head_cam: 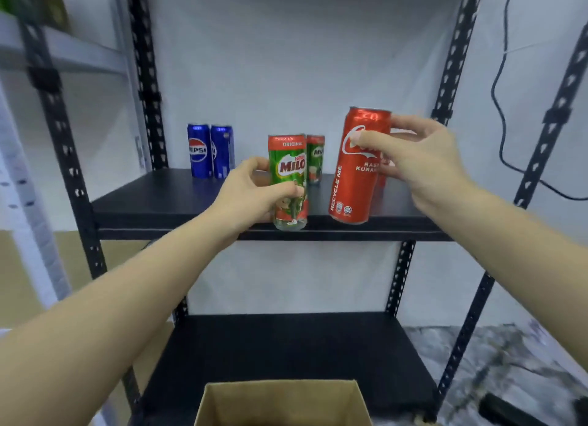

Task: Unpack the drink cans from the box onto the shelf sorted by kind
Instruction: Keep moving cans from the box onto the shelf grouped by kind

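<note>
White wall and black shelving frame your reach. At 6 o'clock the box [283, 403] sits open, its contents out of view. Your left hand [251, 193] wraps the Milo can [288, 184] at the shelf [159, 203] lip, base overhanging; release early and it could drop. At 2 o'clock your right hand [416, 158] pinches the Coca-Cola can [356, 171], tilted, liable to knock the red can [383, 171] behind. Farther back: second Milo can [315, 158], Pepsi cans [210, 150] at 10 o'clock.
</note>
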